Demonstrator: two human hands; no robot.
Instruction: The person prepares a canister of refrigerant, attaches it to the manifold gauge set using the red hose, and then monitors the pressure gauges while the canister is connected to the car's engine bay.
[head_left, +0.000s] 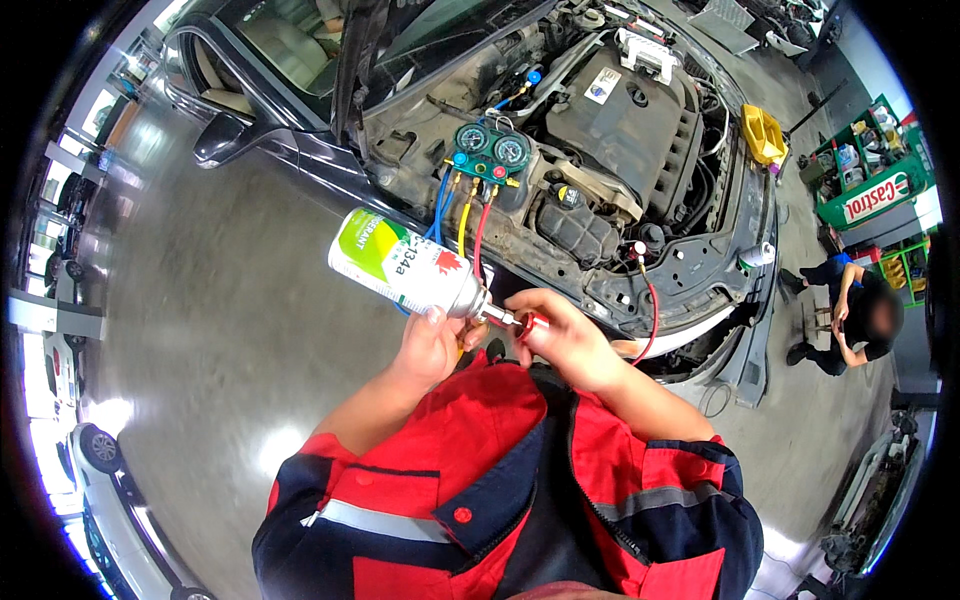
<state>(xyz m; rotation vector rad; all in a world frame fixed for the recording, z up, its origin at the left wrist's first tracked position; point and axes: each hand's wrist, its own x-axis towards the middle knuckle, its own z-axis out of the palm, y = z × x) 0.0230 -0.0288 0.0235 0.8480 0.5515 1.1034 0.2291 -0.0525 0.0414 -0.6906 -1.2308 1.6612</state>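
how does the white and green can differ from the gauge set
The can is a smooth cylinder; the gauge set carries two round dials. The left hand holds the can, while the gauge set is unheld. The can looks larger in view than the gauge set. Both show some red.

Room for the left hand (432, 345) to swing out leftward, over grey floor (230, 320). Forward way obstructed: refrigerant can (400, 262) angled across, coloured hoses (464, 220) hanging beyond it from gauge manifold (490, 158). Right hand (560, 335): engine bay (600, 275) ahead, separate red hose (654, 295) bowing down to its right. Jacket (460, 410) close behind both.
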